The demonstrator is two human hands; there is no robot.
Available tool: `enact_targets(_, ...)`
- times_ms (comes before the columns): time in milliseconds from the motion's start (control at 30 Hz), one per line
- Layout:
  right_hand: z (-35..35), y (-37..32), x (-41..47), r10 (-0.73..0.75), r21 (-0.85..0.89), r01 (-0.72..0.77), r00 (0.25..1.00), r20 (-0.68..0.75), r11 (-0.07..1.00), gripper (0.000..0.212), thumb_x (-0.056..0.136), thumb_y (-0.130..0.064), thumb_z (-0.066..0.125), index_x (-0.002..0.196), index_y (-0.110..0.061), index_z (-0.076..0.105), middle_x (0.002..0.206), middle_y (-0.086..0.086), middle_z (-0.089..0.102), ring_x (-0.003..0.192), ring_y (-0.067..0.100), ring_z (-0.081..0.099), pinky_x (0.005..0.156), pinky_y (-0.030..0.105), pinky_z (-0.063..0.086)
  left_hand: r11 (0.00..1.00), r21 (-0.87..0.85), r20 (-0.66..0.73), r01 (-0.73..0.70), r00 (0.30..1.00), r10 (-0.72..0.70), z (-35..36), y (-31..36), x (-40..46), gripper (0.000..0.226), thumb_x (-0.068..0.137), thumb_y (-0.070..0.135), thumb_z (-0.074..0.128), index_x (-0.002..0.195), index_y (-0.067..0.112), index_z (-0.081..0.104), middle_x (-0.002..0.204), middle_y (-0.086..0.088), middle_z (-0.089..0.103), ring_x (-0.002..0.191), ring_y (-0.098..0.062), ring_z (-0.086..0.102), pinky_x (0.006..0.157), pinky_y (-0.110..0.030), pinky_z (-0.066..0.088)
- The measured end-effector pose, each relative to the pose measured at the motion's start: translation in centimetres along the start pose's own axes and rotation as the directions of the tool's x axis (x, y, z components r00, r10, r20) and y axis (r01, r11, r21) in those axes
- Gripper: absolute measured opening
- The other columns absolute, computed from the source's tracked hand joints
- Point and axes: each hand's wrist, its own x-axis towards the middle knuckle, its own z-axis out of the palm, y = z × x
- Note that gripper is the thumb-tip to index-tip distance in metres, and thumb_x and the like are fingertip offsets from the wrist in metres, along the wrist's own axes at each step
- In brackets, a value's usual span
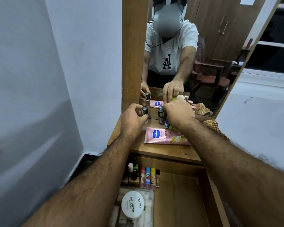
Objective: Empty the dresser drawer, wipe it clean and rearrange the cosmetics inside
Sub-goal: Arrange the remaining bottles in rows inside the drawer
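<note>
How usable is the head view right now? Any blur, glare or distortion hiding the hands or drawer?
Head view: wide-angle bend curves the mirror frame and stretches both forearms; soft blur toward the edges, though the nail polish tub label in the drawer reads clearly; lighting dim and even, no glare; left hand and right hand reasonably sharp.

A tube [164,135] lies on the dresser top [162,151], behind the open drawer [179,199].

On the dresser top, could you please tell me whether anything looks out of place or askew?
Only mildly: the pink Vaseline tube lies flat and skewed, while the nail polish bottle stands upright. Nothing looks spilled or damaged.
</note>
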Motion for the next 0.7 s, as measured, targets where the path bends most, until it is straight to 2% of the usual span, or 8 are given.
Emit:
enact_targets(233, -0.1, -0.4, 0.3, -0.059, -0.078, 0.061, 0.998, 0.027, 0.995, 0.017, 0.091, -0.016, 0.062, 0.106, -0.013, 0.07, 0.105, 0.008, 0.068, 0.099, 0.026, 0.056, 0.075, 0.037, 0.045, 0.999, -0.044, 0.009, 0.007, 1.0, -0.007, -0.1, -0.5, -0.1, 0.037, 0.085, 0.021, 0.077, 0.118, 0.019, 0.062, 0.097, 0.009, 0.064, 0.09, -0.008, 0.06, 0.074, -0.02, 0.047)
enact_targets(400, -0.5, -0.3, 0.1, -0.076, -0.024, 0.076, 0.997, 0.027, 0.997, 0.015, 0.089, -0.015, 0.063, 0.1, -0.018, 0.072, 0.101, 0.004, 0.069, 0.098, 0.024, 0.056, 0.076, 0.036, 0.047, 1.0, -0.03, 0.017, 0.001, 1.0, -0.001, -0.4, -0.3, -0.4, 0.037, 0.085, 0.02, 0.077, 0.119, 0.018, 0.061, 0.097, 0.008, 0.064, 0.09, -0.008, 0.059, 0.074, -0.02, 0.048)
enact_targets(533, -1.6, 0.4, -0.4, -0.064, 0.088, 0.069, 0.997, -0.052, 0.994, 0.014, 0.087, -0.017, 0.064, 0.095, -0.021, 0.075, 0.097, 0.002, 0.07, 0.098, 0.025, 0.057, 0.078, 0.035, 0.048, 1.0, -0.019, 0.02, -0.012, 1.0, 0.012, -0.9, 0.4, -1.0, 0.038, 0.085, 0.02, 0.077, 0.12, 0.018, 0.061, 0.097, 0.009, 0.061, 0.092, -0.008, 0.058, 0.064, -0.011, 0.04)
enact_targets(600, -2.6, 0.7, -0.8, -0.027, 0.199, 0.041, 0.997, -0.07, 0.979, 0.012, 0.084, -0.017, 0.066, 0.092, -0.023, 0.073, 0.096, 0.001, 0.069, 0.101, 0.026, 0.056, 0.076, 0.033, 0.044, 1.0, -0.026, 0.021, -0.018, 1.0, 0.019, -1.2, 1.0, -1.4, 0.039, 0.086, 0.02, 0.076, 0.121, 0.017, 0.06, 0.099, 0.008, 0.062, 0.093, -0.008, 0.058, 0.064, -0.009, 0.038)
enact_targets(700, -4.0, 1.1, -2.4, 0.052, 0.394, -0.021, 0.996, -0.068, 0.919, 0.011, 0.08, -0.017, 0.07, 0.087, -0.024, 0.072, 0.088, -0.004, 0.066, 0.098, 0.022, 0.055, 0.075, 0.033, 0.047, 0.998, -0.052, 0.031, -0.034, 0.999, 0.035, -1.7, 2.0, -2.8, 0.04, 0.086, 0.02, 0.076, 0.122, 0.018, 0.06, 0.101, 0.008, 0.063, 0.093, -0.007, 0.059, 0.066, -0.01, 0.04)
